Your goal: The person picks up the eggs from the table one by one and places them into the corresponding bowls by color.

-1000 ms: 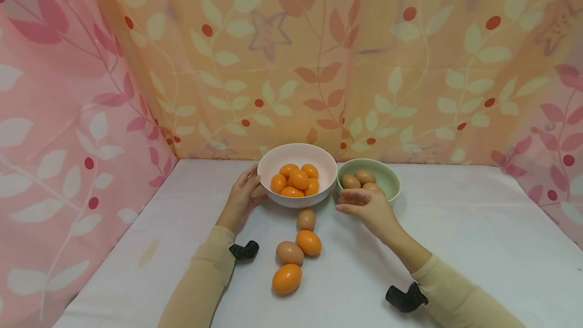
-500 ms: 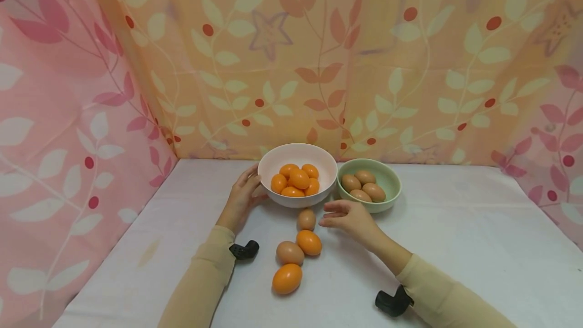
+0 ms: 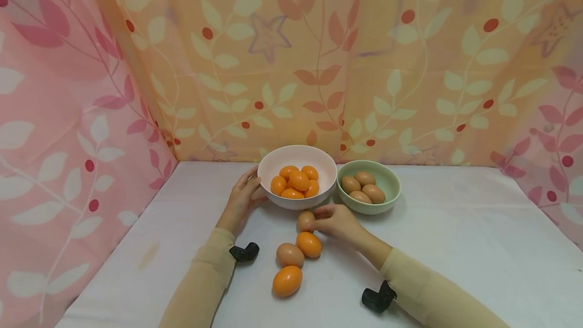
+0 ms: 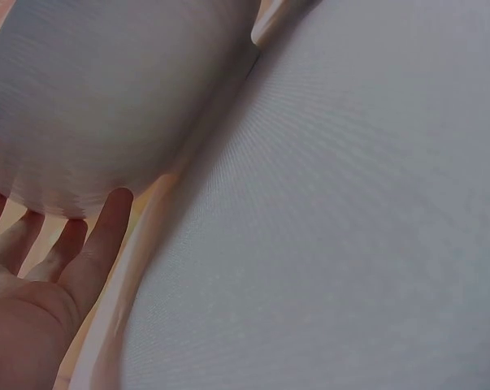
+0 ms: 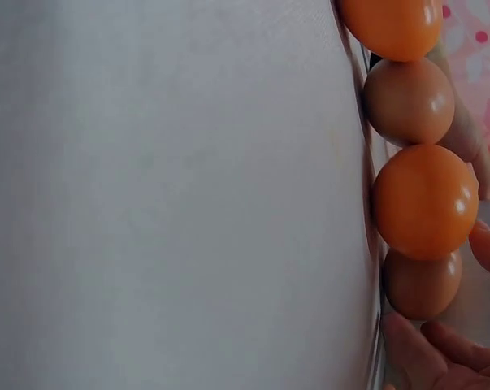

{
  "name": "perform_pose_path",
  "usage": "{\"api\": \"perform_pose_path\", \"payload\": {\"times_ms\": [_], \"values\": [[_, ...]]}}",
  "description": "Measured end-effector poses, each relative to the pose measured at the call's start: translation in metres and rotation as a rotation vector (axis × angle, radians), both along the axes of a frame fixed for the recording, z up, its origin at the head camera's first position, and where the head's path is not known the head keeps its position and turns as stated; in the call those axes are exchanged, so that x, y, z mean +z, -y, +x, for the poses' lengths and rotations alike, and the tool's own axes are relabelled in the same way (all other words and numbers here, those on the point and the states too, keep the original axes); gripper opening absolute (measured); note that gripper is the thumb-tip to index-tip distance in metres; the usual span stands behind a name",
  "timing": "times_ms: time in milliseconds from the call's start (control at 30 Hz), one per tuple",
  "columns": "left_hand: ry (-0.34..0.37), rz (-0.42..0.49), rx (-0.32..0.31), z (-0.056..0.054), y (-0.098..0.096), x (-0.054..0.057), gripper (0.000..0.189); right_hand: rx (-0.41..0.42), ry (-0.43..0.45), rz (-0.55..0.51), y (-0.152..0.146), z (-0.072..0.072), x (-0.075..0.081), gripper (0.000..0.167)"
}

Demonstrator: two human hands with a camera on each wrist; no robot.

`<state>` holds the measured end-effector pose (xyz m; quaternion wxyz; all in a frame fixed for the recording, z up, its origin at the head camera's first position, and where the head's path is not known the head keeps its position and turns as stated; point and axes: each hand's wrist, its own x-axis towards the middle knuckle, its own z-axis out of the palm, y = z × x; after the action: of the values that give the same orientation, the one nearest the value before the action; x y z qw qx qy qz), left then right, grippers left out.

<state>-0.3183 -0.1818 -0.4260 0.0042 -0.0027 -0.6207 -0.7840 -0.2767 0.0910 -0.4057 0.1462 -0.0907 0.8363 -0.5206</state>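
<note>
My left hand (image 3: 243, 199) touches the left side of the white bowl (image 3: 298, 153) with extended fingertips (image 4: 119, 199). Inside the bowl lie several orange eggs (image 3: 299, 180). Just in front of it, my right hand (image 3: 339, 222) pinches a brown egg (image 3: 305, 221) between thumb and fingers, the egg still low by the table. Nearer to me, an orange egg (image 3: 308, 244), another brown egg (image 3: 289, 255) and a second orange egg (image 3: 287, 281) form a crooked row. In the right wrist view, the near orange egg (image 5: 426, 201) partly covers the pinched one.
Right beside the white bowl stands a green bowl (image 3: 393, 178) with several brown eggs (image 3: 373, 194). A white cloth covers the table (image 3: 455, 216). Behind it hangs an orange patterned curtain (image 3: 291, 75), with a pink one (image 3: 68, 166) at the left.
The right hand has moved from over the green bowl, left and toward me, to the brown egg and taken hold of it. The left hand and both bowls stay put.
</note>
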Motion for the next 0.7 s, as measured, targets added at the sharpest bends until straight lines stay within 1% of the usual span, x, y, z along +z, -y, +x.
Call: {"api": "perform_pose_path", "payload": {"times_ms": [100, 233, 400, 467, 700], "values": [[-0.002, -0.003, 0.002, 0.0, 0.0, -0.001, 0.048, -0.02, 0.009, 0.02, 0.005, 0.0, -0.001, 0.051], [0.001, -0.005, 0.009, 0.0, 0.0, 0.0, 0.048, -0.033, -0.007, 0.034, 0.01, 0.0, -0.001, 0.048], [0.0, -0.006, 0.006, 0.0, 0.0, 0.001, 0.048, -0.023, -0.025, 0.048, 0.015, -0.002, 0.0, 0.043], [0.003, -0.005, 0.005, 0.0, 0.0, 0.0, 0.048, -0.022, -0.016, 0.052, 0.017, -0.002, 0.0, 0.041], [0.0, 0.0, -0.005, -0.002, 0.002, -0.001, 0.048, -0.065, 0.043, 0.032, 0.021, -0.001, 0.003, 0.037]]}}
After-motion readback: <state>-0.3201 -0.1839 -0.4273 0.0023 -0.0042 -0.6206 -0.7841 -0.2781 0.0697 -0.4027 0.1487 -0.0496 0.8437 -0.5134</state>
